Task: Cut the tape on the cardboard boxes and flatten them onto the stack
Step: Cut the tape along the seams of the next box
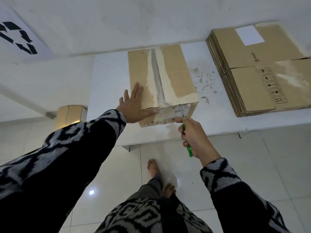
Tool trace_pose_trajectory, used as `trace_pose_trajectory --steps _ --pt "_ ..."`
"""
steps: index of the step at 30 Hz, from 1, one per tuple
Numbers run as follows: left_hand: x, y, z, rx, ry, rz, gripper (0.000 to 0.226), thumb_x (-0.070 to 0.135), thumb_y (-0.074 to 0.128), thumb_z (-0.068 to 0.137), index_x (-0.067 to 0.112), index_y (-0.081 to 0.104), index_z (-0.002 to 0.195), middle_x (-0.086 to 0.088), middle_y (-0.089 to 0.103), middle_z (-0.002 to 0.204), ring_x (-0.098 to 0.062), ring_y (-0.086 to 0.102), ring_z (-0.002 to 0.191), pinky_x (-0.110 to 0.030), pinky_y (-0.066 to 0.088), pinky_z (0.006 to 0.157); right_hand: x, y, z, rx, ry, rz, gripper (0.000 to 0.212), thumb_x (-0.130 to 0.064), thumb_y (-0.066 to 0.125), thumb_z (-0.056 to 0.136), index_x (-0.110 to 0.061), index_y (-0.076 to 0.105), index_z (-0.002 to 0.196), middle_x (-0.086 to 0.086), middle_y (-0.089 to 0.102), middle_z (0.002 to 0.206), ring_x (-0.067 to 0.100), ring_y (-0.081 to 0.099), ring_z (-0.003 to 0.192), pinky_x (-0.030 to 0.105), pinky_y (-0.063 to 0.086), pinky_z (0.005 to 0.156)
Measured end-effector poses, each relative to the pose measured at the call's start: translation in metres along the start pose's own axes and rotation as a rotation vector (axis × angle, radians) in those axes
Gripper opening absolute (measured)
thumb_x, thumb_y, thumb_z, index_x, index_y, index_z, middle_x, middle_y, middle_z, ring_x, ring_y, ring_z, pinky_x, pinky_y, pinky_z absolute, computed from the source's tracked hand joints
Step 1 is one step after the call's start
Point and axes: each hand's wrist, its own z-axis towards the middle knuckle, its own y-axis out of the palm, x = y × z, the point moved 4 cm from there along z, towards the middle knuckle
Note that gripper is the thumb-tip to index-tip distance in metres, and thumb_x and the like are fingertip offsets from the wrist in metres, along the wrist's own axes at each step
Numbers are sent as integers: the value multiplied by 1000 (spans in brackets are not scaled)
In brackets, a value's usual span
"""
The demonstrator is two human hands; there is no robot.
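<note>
The cardboard box (pixel 161 81) sits upright on the white table (pixel 109 78), roughly at its middle and close to the near edge, its top flaps closed and a strip of clear tape (pixel 158 81) running down the centre seam and over onto the near face. The paper skin beside the seam is torn away in pale patches. The left hand (pixel 134 106) lies flat on the box's top at its near left corner, fingers spread and the thumb stretched along the top edge toward the tape. The right hand (pixel 193 138) is curled in a fist around a green-handled cutter (pixel 186 140), whose tip meets the taped white label (pixel 178 113) on the near face (whether the blade is actually through the tape, I cannot tell). To the right on the same table, well apart from the box, lies the stack of flattened boxes (pixel 262 71), the top sheet printed with handling symbols and carrying a blank white sticker. Another cardboard box (pixel 70 115) stands on the tiled floor (pixel 252 157) beyond the table's left side. A recycling sign (pixel 18 37) hangs on the wall at upper left.
</note>
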Motion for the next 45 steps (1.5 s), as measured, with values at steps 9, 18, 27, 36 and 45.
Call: trace_pose_trajectory --steps 9,18,27,36,45 --pt "4 3 -1 -5 31 43 118 67 57 83 11 -20 153 -3 -30 160 -50 2 146 -60 23 115 -22 15 16 -57 40 -36 32 -13 31 98 -14 62 106 -3 46 65 7 29 43 20 23 38" --pt "3 7 2 36 81 -44 112 55 60 88 7 -18 153 -7 -30 159 -50 1 147 -59 21 117 -28 36 16 -37 104 -70 32 -7 27 97 -13 59 94 0 43 69 9 29 48 19 23 35" --pt "2 9 1 45 126 -102 113 51 63 89 6 -20 152 -5 -31 159 -45 6 148 -54 23 118 -37 45 17 -97 169 -120 31 -5 30 96 -12 60 96 -1 41 63 8 27 47 17 22 33" --pt "-5 3 -3 75 141 -219 118 52 71 83 10 -13 155 6 -27 161 -17 3 152 -39 25 119 -21 42 -1 -143 127 -118 30 -10 32 97 -13 62 100 -4 40 59 6 25 40 20 20 36" --pt "-6 3 -1 52 157 -203 109 60 58 86 15 -14 155 13 -29 159 -20 19 149 -43 38 111 -11 -81 71 461 -68 -308 44 -26 29 98 -18 59 129 8 63 113 33 58 100 40 46 83"
